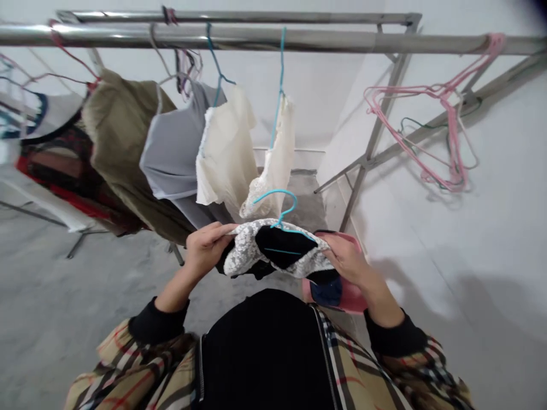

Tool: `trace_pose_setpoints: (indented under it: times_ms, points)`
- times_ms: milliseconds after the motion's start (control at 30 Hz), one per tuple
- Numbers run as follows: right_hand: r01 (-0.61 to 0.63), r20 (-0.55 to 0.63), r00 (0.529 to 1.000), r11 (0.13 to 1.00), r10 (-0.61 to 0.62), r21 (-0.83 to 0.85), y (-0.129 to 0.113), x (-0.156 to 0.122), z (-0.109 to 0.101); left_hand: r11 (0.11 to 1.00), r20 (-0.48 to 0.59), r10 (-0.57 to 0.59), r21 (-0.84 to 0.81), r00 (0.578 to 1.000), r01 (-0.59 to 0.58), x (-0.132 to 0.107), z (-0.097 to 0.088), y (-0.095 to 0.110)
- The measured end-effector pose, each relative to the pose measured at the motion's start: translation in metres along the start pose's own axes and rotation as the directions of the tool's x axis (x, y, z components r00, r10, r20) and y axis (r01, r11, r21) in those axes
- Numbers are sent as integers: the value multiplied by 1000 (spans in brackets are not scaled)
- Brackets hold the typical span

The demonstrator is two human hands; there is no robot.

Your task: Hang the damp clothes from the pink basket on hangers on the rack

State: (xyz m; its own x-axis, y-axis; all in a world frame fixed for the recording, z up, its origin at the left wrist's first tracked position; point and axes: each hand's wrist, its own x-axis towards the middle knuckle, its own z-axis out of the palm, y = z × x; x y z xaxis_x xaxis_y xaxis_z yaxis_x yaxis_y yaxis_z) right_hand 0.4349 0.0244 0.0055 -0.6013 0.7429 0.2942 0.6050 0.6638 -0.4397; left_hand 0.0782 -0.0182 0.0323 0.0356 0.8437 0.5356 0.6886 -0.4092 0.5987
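My left hand (205,246) and my right hand (351,261) each grip one side of a black garment with white lace trim (273,250), held at chest height. A light blue wire hanger (280,210) sits inside the garment, its hook sticking up above the collar. Just behind it hang two cream lace tops (226,154) on blue hangers from the steel rail (273,39).
Grey and olive garments (128,142) and more clothes hang to the left on the rail. Several empty pink hangers (444,114) dangle at the right. A pink basin (342,290) with dark cloth lies below my right hand. White wall at right, concrete floor.
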Motion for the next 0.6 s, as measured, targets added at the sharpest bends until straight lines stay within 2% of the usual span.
trace_pose_setpoints:
  times_ms: [100,167,333,467,600]
  points:
    - [40,30,999,997,-38,-69,-5,-4,-9,998,93,-64,-11,994,65,-5,10,3]
    - [59,50,997,995,-55,-85,-9,-4,-15,995,117,-97,13,988,96,-9,19,3]
    - [51,141,989,998,-54,26,-22,-7,-40,992,139,-122,45,983,117,-14,34,-2]
    - [-87,121,990,993,77,80,-16,-24,-79,994,182,-110,36,977,105,-14,34,-17]
    - [-282,-9,959,959,282,-16,6,-43,-113,995,194,-97,39,976,92,-18,30,-38]
